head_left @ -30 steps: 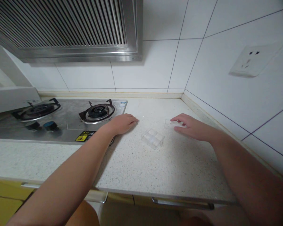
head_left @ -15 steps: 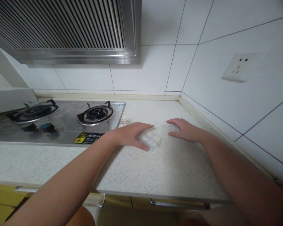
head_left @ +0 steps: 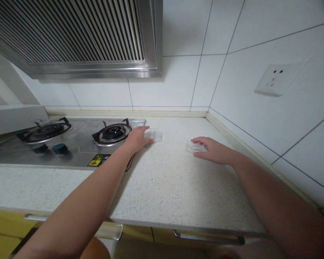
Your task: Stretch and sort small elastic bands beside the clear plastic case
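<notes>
My left hand (head_left: 137,139) is at the right edge of the stove, thumb and fingers around a clear plastic box (head_left: 156,136). That box is blurred, and I cannot tell whether it touches the counter. A little of a thin, looped reddish-brown pile shows just below it, mostly hidden. On the right, my right hand (head_left: 212,150) grips another clear plastic box (head_left: 194,146) between thumb and fingers. Thin, pale or dark strands show inside this second box. It rests on, or just over, the speckled counter (head_left: 175,187).
A gas stove (head_left: 78,158) with two burners lies to the left under a range hood (head_left: 97,70). A wall socket (head_left: 274,79) is on the tiled wall at right. Drawer handles (head_left: 205,238) run below the counter's front edge.
My left hand has carried its clear box left and away from me, to where the looped pile lay beside the stove. My right hand has stayed in place on its box.
</notes>
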Motion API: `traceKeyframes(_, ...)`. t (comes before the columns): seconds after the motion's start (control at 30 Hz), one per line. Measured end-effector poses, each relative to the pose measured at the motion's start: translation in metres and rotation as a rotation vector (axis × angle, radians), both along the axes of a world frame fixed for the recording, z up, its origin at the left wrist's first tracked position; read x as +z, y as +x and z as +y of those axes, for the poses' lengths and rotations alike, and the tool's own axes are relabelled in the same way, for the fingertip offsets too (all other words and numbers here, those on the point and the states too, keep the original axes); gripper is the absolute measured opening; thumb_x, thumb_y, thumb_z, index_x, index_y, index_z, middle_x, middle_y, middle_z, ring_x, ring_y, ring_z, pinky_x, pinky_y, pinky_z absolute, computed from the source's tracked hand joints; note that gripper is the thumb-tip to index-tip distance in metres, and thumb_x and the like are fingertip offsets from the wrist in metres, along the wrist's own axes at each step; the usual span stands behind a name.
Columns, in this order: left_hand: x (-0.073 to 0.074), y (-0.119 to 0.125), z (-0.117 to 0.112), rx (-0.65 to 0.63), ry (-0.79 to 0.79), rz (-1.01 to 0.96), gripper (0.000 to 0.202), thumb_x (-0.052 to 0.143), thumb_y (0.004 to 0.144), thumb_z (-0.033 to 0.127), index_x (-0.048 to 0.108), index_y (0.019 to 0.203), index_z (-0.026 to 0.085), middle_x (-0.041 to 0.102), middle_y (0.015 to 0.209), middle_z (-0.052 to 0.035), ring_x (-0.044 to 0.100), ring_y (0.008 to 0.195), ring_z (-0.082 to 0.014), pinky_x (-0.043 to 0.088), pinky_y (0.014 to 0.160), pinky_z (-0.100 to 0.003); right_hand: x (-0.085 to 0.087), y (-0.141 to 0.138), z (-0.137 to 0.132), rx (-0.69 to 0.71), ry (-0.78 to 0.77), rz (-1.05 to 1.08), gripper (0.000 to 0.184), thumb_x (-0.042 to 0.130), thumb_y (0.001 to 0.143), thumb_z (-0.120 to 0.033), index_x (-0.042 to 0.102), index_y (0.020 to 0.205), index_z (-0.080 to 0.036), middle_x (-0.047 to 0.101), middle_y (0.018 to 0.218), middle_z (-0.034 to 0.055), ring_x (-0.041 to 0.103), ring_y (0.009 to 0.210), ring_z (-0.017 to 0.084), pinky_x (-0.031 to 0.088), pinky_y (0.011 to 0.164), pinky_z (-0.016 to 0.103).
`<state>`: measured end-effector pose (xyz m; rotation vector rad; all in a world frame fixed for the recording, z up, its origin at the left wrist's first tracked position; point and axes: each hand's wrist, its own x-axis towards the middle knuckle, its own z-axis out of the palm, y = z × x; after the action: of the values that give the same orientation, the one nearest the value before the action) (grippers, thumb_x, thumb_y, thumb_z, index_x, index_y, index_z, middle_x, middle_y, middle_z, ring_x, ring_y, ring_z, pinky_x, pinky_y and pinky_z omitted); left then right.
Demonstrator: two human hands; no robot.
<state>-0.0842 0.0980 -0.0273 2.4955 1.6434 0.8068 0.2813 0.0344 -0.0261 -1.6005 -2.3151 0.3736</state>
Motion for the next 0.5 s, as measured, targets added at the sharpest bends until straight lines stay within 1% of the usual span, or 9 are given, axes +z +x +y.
traceKeyframes(0.03, -0.003, -0.005, 0.006, 0.049, -0.006, -0.008, 0.069, 0.077, 0.079, 0.041, 0.056, 0.137, 0.01, 0.059, 0.136, -0.0197, 0.054, 0.127, -0.0335, 0.04, 0.109, -0.041, 0.0, 0.0, 0.0, 0.001, -0.006, -0.002, 0.073, 0.063, 0.078, -0.061, 0.052, 0.139, -0.023, 0.051, 0.141, 0.0084, 0.053, 0.127, 0.024, 0.043, 0.113, 0.042)
traceKeyframes(0.1, -0.01, -0.011, 0.014, 0.099, -0.029, -0.015, 0.064, 0.072, 0.083, 0.044, 0.057, 0.136, 0.011, 0.06, 0.135, -0.0185, 0.057, 0.124, -0.0317, 0.043, 0.105, -0.039, 0.0, -0.002, -0.002, 0.003, -0.018, -0.005, 0.073, 0.063, 0.078, -0.062, 0.051, 0.139, -0.023, 0.051, 0.141, 0.0079, 0.053, 0.127, 0.024, 0.044, 0.113, 0.042)
traceKeyframes(0.17, -0.015, -0.013, 0.018, 0.12, -0.045, -0.006, 0.061, 0.069, 0.086, 0.043, 0.056, 0.137, 0.012, 0.059, 0.137, -0.0173, 0.057, 0.125, -0.0301, 0.043, 0.104, -0.037, 0.001, -0.003, -0.003, 0.003, -0.03, 0.001, 0.073, 0.062, 0.078, -0.062, 0.051, 0.139, -0.023, 0.052, 0.142, 0.0076, 0.054, 0.126, 0.024, 0.044, 0.112, 0.041)
traceKeyframes(0.27, -0.02, -0.014, 0.02, 0.126, -0.057, 0.03, 0.057, 0.066, 0.089, 0.035, 0.053, 0.141, 0.013, 0.06, 0.137, -0.0171, 0.057, 0.126, -0.0296, 0.042, 0.105, -0.036, 0.002, -0.005, -0.005, 0.003, -0.044, 0.023, 0.072, 0.061, 0.079, -0.062, 0.051, 0.139, -0.023, 0.052, 0.141, 0.0079, 0.055, 0.124, 0.023, 0.045, 0.111, 0.04)
traceKeyframes(0.37, -0.02, -0.013, 0.019, 0.115, -0.029, 0.064, 0.052, 0.063, 0.09, 0.028, 0.054, 0.14, 0.014, 0.063, 0.134, -0.0159, 0.058, 0.124, -0.0295, 0.041, 0.106, -0.037, 0.003, -0.005, -0.006, 0.003, -0.042, 0.044, 0.072, 0.061, 0.079, -0.062, 0.051, 0.139, -0.023, 0.053, 0.14, 0.0084, 0.055, 0.123, 0.023, 0.045, 0.11, 0.04)
traceKeyframes(0.5, -0.011, -0.005, 0.006, 0.05, 0.079, 0.075, 0.044, 0.056, 0.093, 0.022, 0.057, 0.136, 0.015, 0.061, 0.135, -0.0144, 0.054, 0.129, -0.0284, 0.034, 0.112, -0.042, 0.004, -0.005, -0.007, -0.003, -0.043, 0.079, 0.07, 0.06, 0.08, -0.063, 0.052, 0.137, -0.024, 0.054, 0.137, 0.0084, 0.056, 0.121, 0.023, 0.046, 0.109, 0.041)
